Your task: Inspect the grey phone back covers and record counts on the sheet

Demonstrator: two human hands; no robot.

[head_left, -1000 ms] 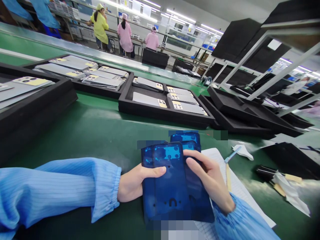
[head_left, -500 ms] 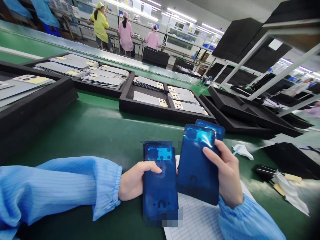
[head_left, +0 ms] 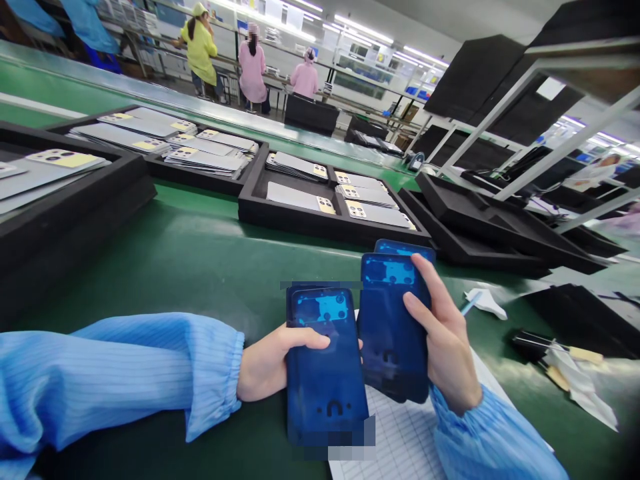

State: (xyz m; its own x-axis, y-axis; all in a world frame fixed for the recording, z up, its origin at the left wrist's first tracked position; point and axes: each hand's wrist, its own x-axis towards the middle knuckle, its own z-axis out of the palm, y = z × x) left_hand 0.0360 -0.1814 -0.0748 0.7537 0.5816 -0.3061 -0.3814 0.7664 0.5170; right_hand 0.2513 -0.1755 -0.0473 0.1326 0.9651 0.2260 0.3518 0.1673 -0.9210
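Note:
My left hand [head_left: 273,360] is closed round a small stack of blue phone back covers [head_left: 327,373], its thumb lying across the top one below the camera cutouts. The top cover sits slightly askew on those beneath. In my right hand [head_left: 447,340] are more blue phone back covers [head_left: 393,327], at least two, pinched at their right edge, one showing behind the other. The two groups are side by side, nearly touching. Below them lies a sheet of grid-lined paper [head_left: 400,440] on the green table [head_left: 215,267], partly hidden by the covers and my right sleeve.
Black trays [head_left: 320,223] of silvery, yellow-cornered panels stand across the back, with another tray [head_left: 75,213] at left. Black trays [head_left: 480,227] are stacked at right. White scraps [head_left: 487,303] and a black-handled tool [head_left: 530,345] lie at right. Several people work farther off.
My right hand has shifted slightly left and its covers stand straighter, with less glare. In my left hand the top cover has slid a little to the right over the others.

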